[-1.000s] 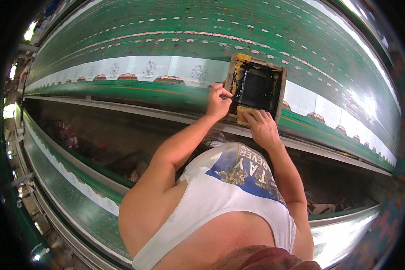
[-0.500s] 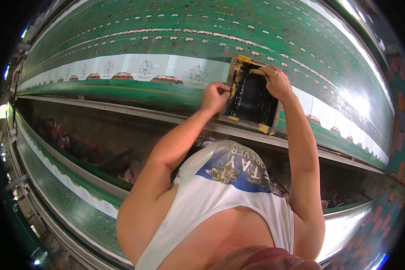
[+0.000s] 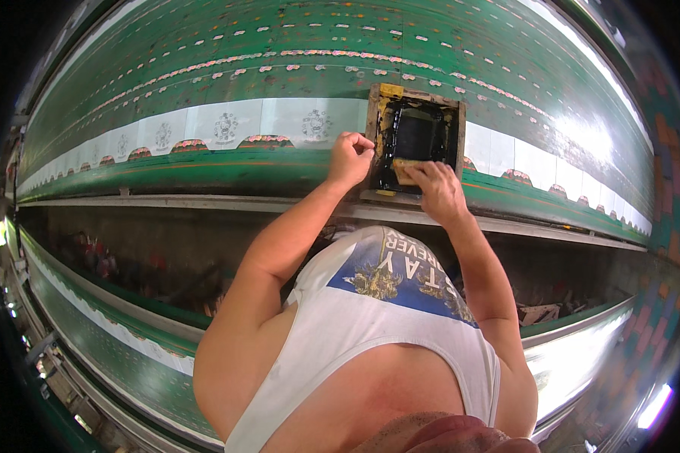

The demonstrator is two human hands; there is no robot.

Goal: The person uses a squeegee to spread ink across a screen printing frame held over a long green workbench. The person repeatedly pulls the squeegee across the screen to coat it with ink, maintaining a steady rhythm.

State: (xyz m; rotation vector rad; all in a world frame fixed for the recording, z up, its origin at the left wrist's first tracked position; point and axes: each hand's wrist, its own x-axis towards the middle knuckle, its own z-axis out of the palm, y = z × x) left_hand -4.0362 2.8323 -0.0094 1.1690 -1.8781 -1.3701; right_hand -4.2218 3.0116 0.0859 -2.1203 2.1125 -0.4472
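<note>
A wooden screen printing frame (image 3: 460,136) lies over the white printed strip on the green table, its dark mesh smeared with black ink and yellow tape at its corners. My right hand (image 3: 442,192) is closed on a yellowish squeegee (image 3: 405,173), which stands inside the frame near its front side. Part of the squeegee is hidden under my fingers. At the frame's left side, my left hand (image 3: 349,160) is curled, with thumb and forefinger pinched against the wooden edge.
A long green table (image 3: 227,170) carries white pieces (image 3: 279,117) with dark line drawings left of the frame. Rows of small coloured labels dot its far surface. A metal rail (image 3: 234,201) runs along its near edge. Behind me lies another green table (image 3: 106,291).
My right hand has drawn the squeegee from the far end of the frame toward its near end. The view has shifted slightly; my left hand stays at the frame's left edge.
</note>
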